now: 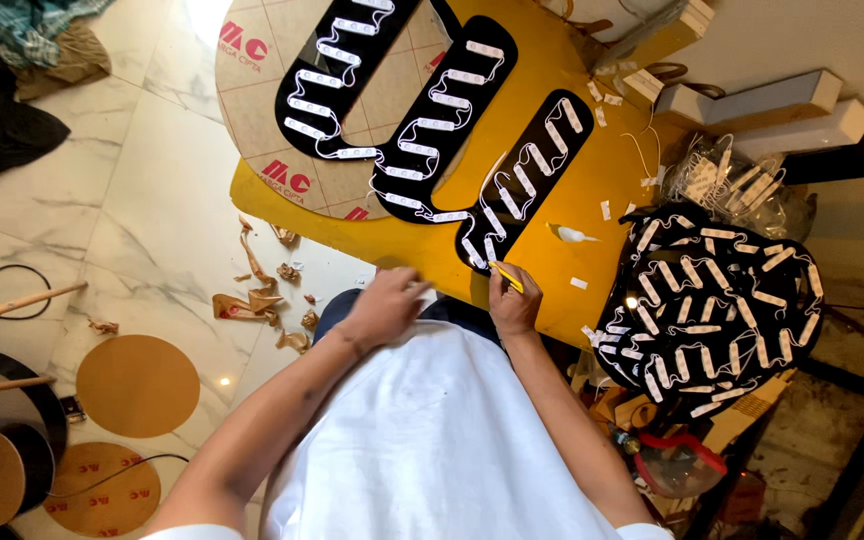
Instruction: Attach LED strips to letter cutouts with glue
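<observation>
My right hand [514, 300] grips a thin yellow tool [504, 276] at the near end of a long black sign piece [527, 180] lined with small white light modules joined by white wire. My left hand [389, 303] rests at the near edge of the yellow table [592, 170], fingers curled, holding nothing that I can see. Two more black pieces with the same modules lie beside it, the middle black piece [442, 115] and the far left black piece [337, 75]. My white shirt fills the bottom of the view.
A larger black panel [717, 310] covered with modules sits at the right. A clear bag of loose modules [727, 185] and white blocks [762, 100] lie behind it. A round brown board [262, 130] lies under the pieces. Paper scraps, brown discs [137, 385] and cables litter the marble floor.
</observation>
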